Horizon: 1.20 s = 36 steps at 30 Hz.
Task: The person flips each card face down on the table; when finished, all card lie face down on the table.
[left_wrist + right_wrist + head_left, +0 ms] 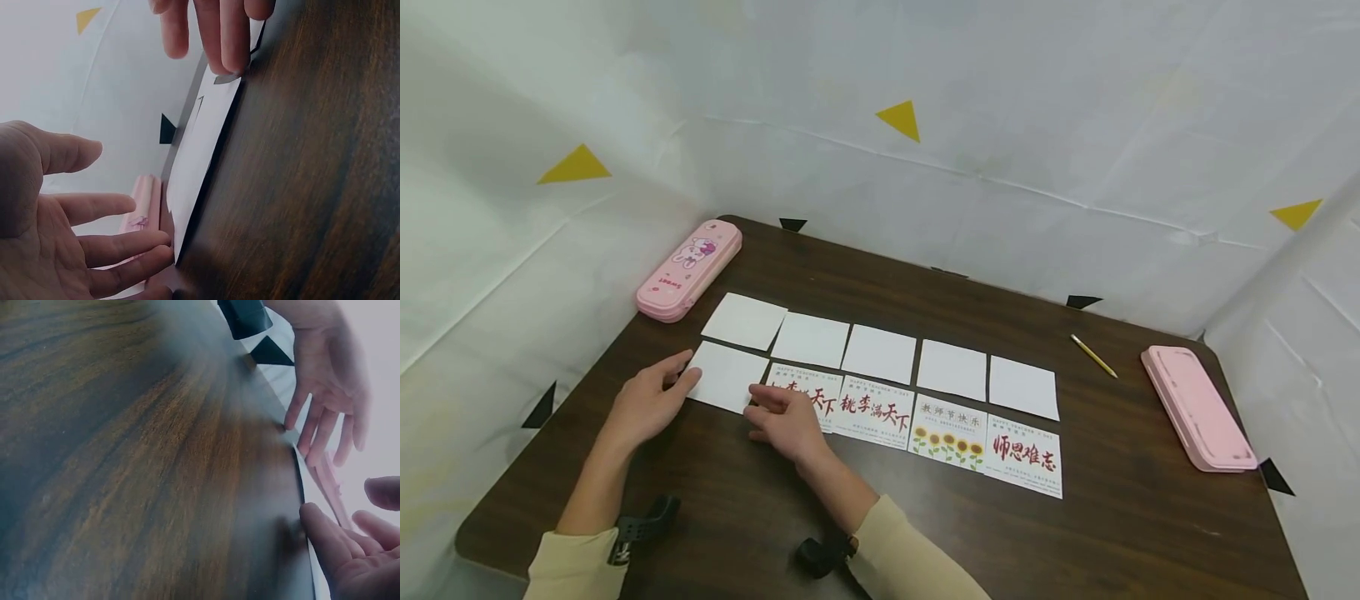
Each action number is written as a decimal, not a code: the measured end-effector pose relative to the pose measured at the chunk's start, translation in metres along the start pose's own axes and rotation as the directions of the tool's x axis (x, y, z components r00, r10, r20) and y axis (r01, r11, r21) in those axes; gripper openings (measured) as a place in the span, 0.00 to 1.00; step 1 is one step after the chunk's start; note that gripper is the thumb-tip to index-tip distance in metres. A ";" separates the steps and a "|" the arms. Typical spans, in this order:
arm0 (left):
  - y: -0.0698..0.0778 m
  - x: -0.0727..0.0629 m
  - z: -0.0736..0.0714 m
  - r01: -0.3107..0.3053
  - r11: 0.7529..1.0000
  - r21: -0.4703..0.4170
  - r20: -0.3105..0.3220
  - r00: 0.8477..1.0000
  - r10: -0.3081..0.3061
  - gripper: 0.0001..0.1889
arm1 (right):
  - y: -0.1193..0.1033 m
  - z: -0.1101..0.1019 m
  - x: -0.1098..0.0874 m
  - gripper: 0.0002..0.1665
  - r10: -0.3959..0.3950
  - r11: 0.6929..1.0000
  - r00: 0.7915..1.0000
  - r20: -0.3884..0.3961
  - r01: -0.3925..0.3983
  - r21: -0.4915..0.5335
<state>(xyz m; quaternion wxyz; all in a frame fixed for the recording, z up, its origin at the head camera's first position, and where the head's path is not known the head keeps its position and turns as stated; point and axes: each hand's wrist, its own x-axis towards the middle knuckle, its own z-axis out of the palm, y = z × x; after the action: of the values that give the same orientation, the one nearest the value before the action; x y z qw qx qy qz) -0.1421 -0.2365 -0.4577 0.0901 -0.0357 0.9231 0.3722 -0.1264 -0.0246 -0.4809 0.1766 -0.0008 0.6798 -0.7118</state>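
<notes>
A blank white card [727,377] lies flat at the left end of the near row, between my two hands. My left hand [643,404] is at its left edge, fingers extended and thumb apart. On the other side, my right hand [788,423] hovers by the card's right edge, fingers loosely bent, partly covering a card with red characters [823,404]. In the left wrist view, the left fingertips [164,250] meet or nearly meet the card's end. Right fingertips [307,512] are close to the card edge in the right wrist view; contact is unclear.
Several blank white cards [810,340] form the far row. Printed cards continue the near row, including a sunflower card [947,437]. A pink pencil case [691,271] lies far left, another pink case [1198,408] at right, a yellow pencil [1093,357] near it.
</notes>
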 end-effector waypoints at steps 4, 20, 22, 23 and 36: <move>0.004 -0.004 0.004 -0.042 0.999 -0.017 -0.083 0.996 0.040 0.33 | -0.007 -0.012 -0.006 0.20 -0.069 0.994 0.998 0.009 0.069 -0.086; 0.049 -0.018 0.052 -0.211 0.974 -0.083 -0.016 0.977 0.211 0.26 | -0.021 -0.098 -0.021 0.17 0.016 0.990 0.983 -0.185 -0.042 -0.134; 0.052 -0.017 0.054 -0.214 0.974 -0.077 0.001 0.977 0.215 0.26 | -0.020 -0.100 -0.021 0.17 0.041 0.990 0.981 -0.192 -0.066 -0.123; 0.054 -0.016 0.055 -0.213 0.974 -0.072 0.007 0.977 0.214 0.26 | -0.019 -0.101 -0.021 0.17 0.051 0.990 0.980 -0.194 -0.075 -0.119; 0.057 -0.012 0.059 -0.215 0.974 -0.073 0.035 0.975 0.217 0.27 | -0.016 -0.104 -0.019 0.17 0.080 0.986 0.971 -0.227 -0.111 -0.126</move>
<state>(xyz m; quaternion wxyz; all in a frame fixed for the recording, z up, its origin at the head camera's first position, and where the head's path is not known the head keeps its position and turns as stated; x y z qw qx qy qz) -0.1300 -0.1545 -0.4588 0.0674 0.0697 0.9060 0.4121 -0.1373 0.0813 -0.4684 0.1336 0.0991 0.7419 -0.6496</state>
